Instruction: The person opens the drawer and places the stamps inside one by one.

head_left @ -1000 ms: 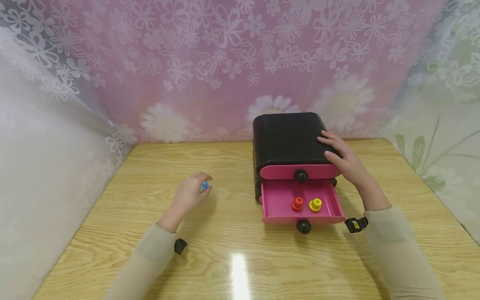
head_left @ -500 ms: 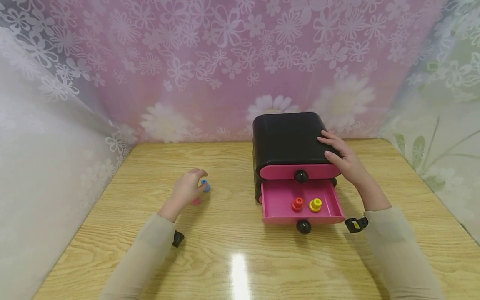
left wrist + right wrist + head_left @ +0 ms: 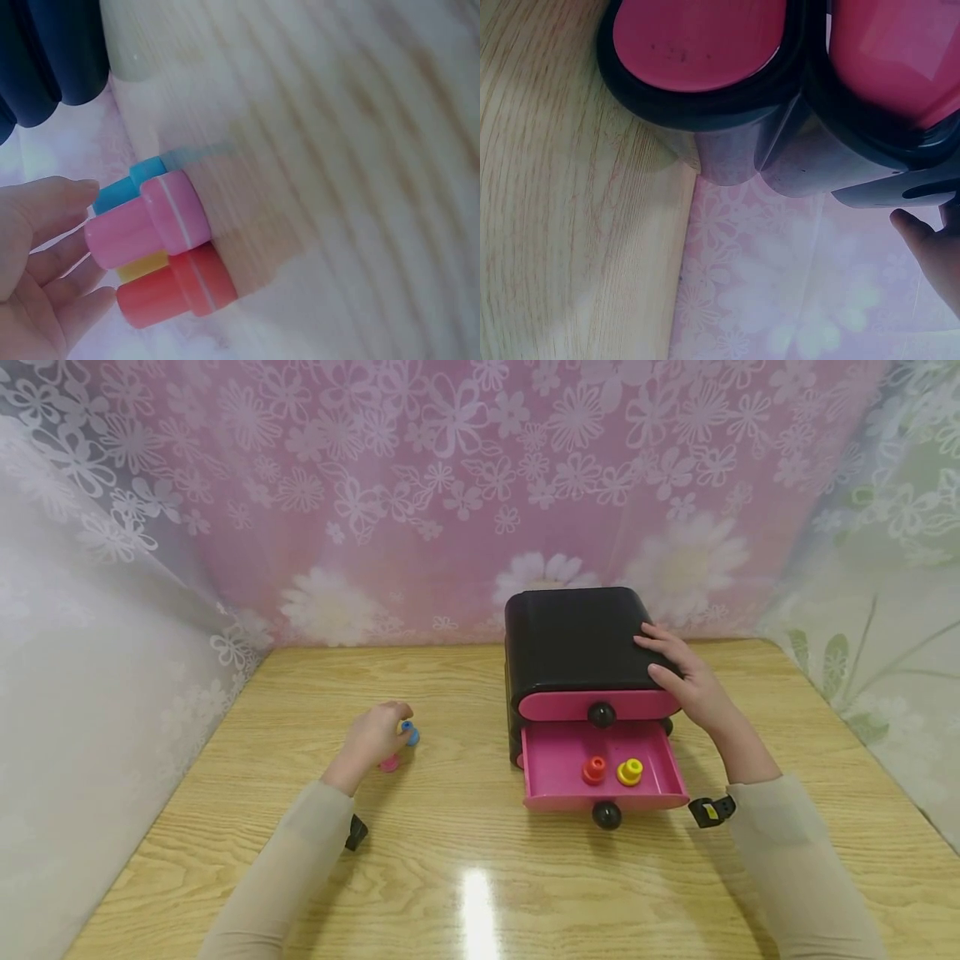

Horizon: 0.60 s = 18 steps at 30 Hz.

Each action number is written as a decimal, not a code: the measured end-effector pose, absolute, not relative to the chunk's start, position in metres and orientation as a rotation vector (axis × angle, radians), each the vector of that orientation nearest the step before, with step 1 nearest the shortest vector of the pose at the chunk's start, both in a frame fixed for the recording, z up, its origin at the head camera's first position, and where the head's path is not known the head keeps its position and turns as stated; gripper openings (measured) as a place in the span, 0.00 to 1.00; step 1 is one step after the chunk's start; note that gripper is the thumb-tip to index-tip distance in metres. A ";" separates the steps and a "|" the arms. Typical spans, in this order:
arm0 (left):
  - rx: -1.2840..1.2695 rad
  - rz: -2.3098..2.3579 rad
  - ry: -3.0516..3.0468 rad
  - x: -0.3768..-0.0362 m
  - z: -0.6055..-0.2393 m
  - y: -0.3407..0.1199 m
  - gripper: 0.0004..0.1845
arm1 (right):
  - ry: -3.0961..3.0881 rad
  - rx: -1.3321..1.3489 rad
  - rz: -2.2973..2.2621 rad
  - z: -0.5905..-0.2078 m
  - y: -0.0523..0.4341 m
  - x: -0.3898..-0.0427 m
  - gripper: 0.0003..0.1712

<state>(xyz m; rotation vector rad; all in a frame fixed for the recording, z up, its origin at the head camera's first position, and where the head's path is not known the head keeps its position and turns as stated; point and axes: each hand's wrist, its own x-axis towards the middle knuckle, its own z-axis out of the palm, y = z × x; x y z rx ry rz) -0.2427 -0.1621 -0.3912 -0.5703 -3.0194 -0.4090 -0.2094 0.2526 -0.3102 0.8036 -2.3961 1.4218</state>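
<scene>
1. Left hand [image 3: 372, 737]: left part of table [image 3: 442, 835], fingers bent down over a small bunch of pegs. Fingertips partly hidden, so cannot tell whether it grips one.
2. Blue peg [image 3: 413, 737]: far right of the bunch, upright on the table, right by the thumb.
3. Pink peg [image 3: 388, 764]: near side of the bunch, upright, partly under the hand in the head view.
4. Left wrist view shows two more: a left-side red peg [image 3: 154, 301] just left of the pink one, and a left-side yellow peg [image 3: 142, 266] behind those two, mostly covered.
5. Right hand [image 3: 693, 685]: fingers spread and relaxed, resting on the right edge of the black box [image 3: 577, 635].
6. Black box stands on the right, toward the far side of the table. Upper drawer [image 3: 558, 705] pushed in, black knob on its front.
7. Lower drawer [image 3: 553, 760] pulled out to the near side. Inside: drawer red peg [image 3: 594, 771] on the left, drawer yellow peg [image 3: 630, 772] on the right, near each other, apart.
8. Beige sleeves [image 3: 791, 852] on both arms, black wristband [image 3: 712, 812] at each wrist.
9. Far side: pink curtain [image 3: 420, 493], white flowers.
</scene>
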 end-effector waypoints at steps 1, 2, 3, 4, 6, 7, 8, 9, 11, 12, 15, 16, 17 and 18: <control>-0.572 -0.402 -3.026 -0.243 -0.392 -0.163 0.15 | -2.395 0.804 1.423 -0.310 0.252 -0.209 0.22; -0.575 -0.394 -3.032 -0.244 -0.393 -0.163 0.15 | -2.394 0.805 1.422 -0.310 0.252 -0.209 0.22; -0.581 -0.385 -3.033 -0.245 -0.394 -0.163 0.14 | -2.392 0.806 1.422 -0.310 0.252 -0.209 0.22; -0.578 -0.378 -3.036 -0.245 -0.395 -0.163 0.14 | -2.391 0.806 1.421 -0.310 0.252 -0.209 0.22; -0.581 -0.367 -3.038 -0.246 -0.395 -0.164 0.14 | -2.389 0.807 1.421 -0.309 0.252 -0.209 0.22; -0.583 -0.359 -3.038 -0.247 -0.396 -0.164 0.14 | -2.390 0.807 1.421 -0.309 0.252 -0.209 0.22; -0.584 -0.354 -3.039 -0.247 -0.396 -0.164 0.14 | -2.390 0.808 1.419 -0.309 0.252 -0.209 0.22; -0.582 -0.349 -3.041 -0.247 -0.396 -0.165 0.13 | -2.391 0.809 1.419 -0.309 0.252 -0.210 0.22; -0.579 -0.338 -3.047 -0.248 -0.396 -0.165 0.13 | -2.392 0.810 1.419 -0.309 0.252 -0.210 0.22; -0.577 -0.333 -3.050 -0.248 -0.396 -0.165 0.13 | -2.394 0.810 1.421 -0.309 0.252 -0.210 0.22; -0.571 -0.327 -3.060 -0.248 -0.396 -0.165 0.12 | -2.397 0.808 1.422 -0.310 0.252 -0.210 0.22; -0.573 -0.323 -3.061 -0.248 -0.396 -0.164 0.12 | -2.397 0.806 1.423 -0.310 0.252 -0.210 0.22; -0.576 -0.322 -3.059 -0.248 -0.396 -0.164 0.12 | -2.398 0.804 1.422 -0.309 0.252 -0.210 0.22; -0.578 -0.321 -3.060 -0.248 -0.396 -0.164 0.11 | -2.398 0.802 1.421 -0.309 0.252 -0.210 0.22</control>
